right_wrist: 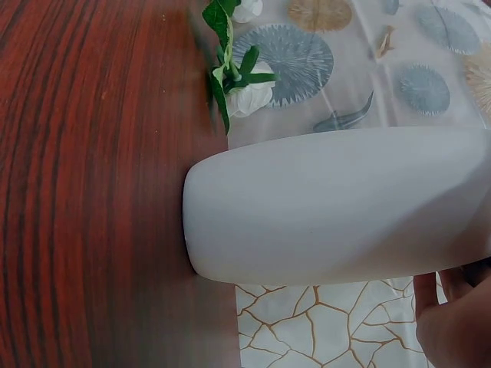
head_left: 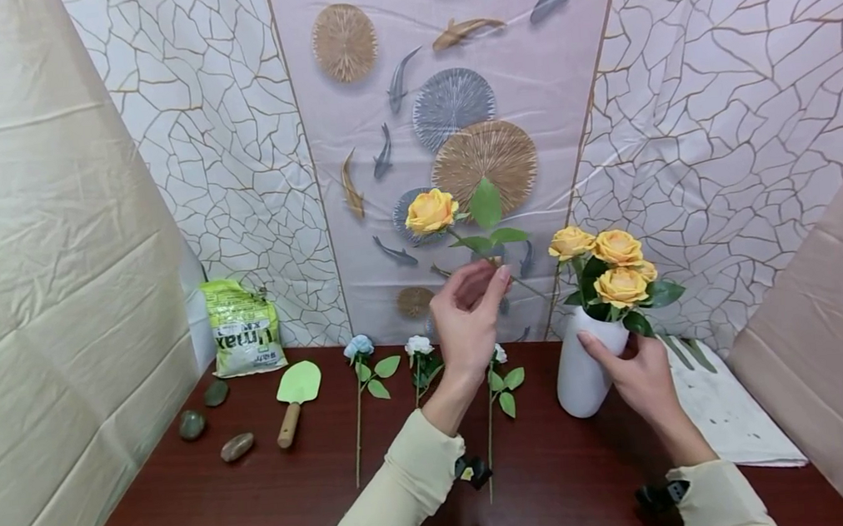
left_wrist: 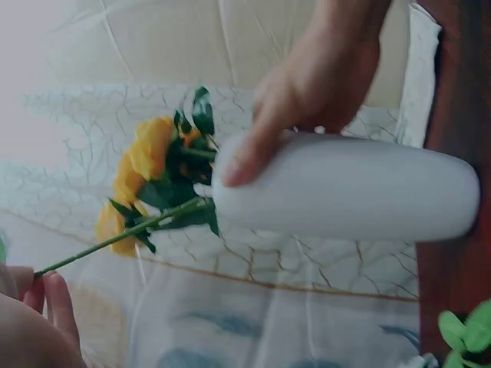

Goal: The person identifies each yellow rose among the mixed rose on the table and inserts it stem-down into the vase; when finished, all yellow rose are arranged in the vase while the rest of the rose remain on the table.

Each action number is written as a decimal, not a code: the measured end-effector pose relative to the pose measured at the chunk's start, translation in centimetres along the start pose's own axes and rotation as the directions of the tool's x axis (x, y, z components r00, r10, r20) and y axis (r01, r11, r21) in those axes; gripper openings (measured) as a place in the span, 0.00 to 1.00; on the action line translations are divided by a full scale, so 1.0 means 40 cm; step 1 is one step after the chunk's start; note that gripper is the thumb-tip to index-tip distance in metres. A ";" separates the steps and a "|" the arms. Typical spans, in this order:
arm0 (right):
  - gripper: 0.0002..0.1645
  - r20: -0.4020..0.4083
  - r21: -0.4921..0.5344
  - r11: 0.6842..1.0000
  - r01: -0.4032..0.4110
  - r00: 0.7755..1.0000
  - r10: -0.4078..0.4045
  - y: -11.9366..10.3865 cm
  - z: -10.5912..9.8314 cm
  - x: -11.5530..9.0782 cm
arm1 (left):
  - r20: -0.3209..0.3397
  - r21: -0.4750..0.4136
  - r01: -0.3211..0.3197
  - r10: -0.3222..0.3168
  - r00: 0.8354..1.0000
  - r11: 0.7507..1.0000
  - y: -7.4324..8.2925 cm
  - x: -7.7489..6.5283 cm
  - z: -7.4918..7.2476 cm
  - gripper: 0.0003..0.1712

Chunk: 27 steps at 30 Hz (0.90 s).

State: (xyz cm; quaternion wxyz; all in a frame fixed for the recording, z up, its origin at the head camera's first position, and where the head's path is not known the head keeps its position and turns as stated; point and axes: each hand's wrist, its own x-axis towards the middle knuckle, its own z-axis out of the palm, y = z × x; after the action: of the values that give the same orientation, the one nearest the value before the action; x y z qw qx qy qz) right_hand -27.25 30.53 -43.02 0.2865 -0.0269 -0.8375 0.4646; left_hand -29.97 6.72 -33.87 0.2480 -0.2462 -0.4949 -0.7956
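Note:
My left hand (head_left: pixel 466 322) pinches the green stem of a yellow rose (head_left: pixel 432 212) between thumb and fingers. The bloom points up to the left, and the stem slants down towards the vase. In the left wrist view the stem (left_wrist: pixel 103 244) overlaps the leaves at the vase's mouth. With my right hand (head_left: pixel 641 377) I hold a white vase (head_left: pixel 580 374) near its rim, the thumb across the front. Several yellow roses (head_left: pixel 622 287) with dark green leaves stand in it. The right wrist view shows the vase's base (right_wrist: pixel 201 222) at the tabletop.
Left of the vase lie a blue rose (head_left: pixel 359 348) and two white ones, one of them (head_left: pixel 419 347) partly behind my left arm. Further left are a green trowel (head_left: pixel 298 384), several stones (head_left: pixel 238 448) and a green bag (head_left: pixel 247 328). A white cloth (head_left: pixel 736 419) lies at the right.

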 end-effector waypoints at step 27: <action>0.39 0.013 0.063 0.998 0.018 1.000 -0.019 -0.002 -0.001 0.000 | 0.147 0.394 -0.029 -0.032 0.989 0.919 -0.087 -0.070 0.134 0.09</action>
State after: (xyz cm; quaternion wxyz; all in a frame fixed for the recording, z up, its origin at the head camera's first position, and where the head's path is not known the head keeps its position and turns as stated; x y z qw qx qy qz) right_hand -27.21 30.50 -42.96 0.2856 -0.0070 -0.8246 0.4883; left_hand -29.28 13.37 -35.87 0.2538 -0.2500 -0.6625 -0.6590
